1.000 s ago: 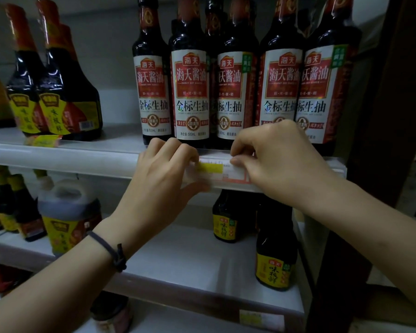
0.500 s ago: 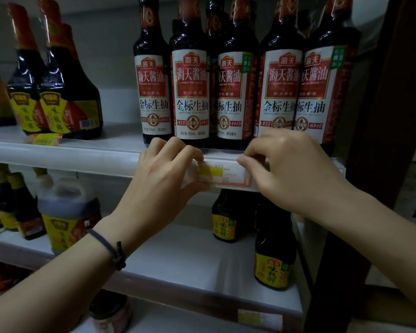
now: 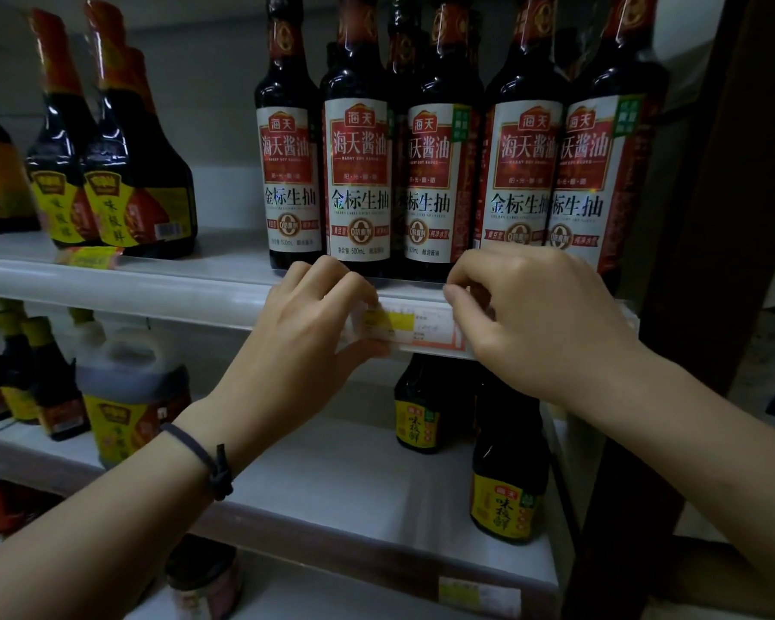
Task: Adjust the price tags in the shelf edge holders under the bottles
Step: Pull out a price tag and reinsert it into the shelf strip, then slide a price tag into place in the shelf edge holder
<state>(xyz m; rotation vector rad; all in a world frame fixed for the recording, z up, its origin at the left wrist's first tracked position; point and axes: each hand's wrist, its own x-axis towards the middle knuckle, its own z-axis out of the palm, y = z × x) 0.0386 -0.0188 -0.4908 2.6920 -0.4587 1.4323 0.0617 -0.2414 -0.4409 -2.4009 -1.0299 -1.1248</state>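
A white price tag (image 3: 415, 325) with a yellow patch sits in the clear shelf edge holder (image 3: 153, 297) below a row of tall soy sauce bottles (image 3: 361, 172). My left hand (image 3: 300, 346) pinches the tag's left end, thumb under the strip and fingers over its top. My right hand (image 3: 538, 324) covers the tag's right end, its fingertips curled onto the holder's top lip. The tag's two ends are hidden by my fingers.
Squat dark bottles (image 3: 108, 172) stand at the left of the same shelf, with a loose yellow tag (image 3: 89, 257) in front of them. The shelf below holds a jug (image 3: 130, 387) and small bottles (image 3: 508, 476). A dark upright post (image 3: 699, 306) bounds the right side.
My right hand has slid a little to the right along the holder, so more of the tag shows. My left hand has stayed on the tag's left end.
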